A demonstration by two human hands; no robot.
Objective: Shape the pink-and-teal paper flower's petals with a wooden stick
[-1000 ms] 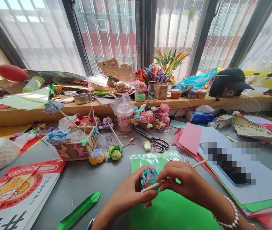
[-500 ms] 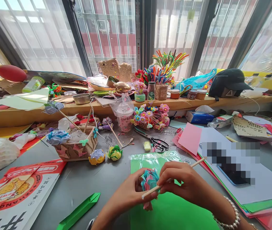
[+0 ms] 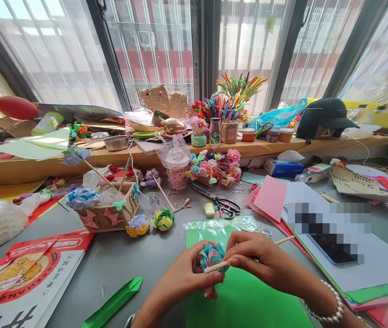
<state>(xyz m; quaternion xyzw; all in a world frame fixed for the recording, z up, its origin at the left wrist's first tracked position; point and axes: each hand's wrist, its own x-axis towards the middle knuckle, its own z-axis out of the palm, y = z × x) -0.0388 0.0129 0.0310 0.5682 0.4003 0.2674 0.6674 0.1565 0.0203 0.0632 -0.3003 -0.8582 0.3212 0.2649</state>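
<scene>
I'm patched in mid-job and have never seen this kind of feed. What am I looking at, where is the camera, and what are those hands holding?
There is no machine here: one camera on a person's head looks forward and down at their own bare hands. The left hand cups a teal and pink folded paper flower. The right hand pinches a thin wooden stick laid against it. Under the hands lies a green paper sheet on a grey table. Farther back lie scissors, a basket of paper flowers, a folded green strip and a phone on stacked paper.
</scene>
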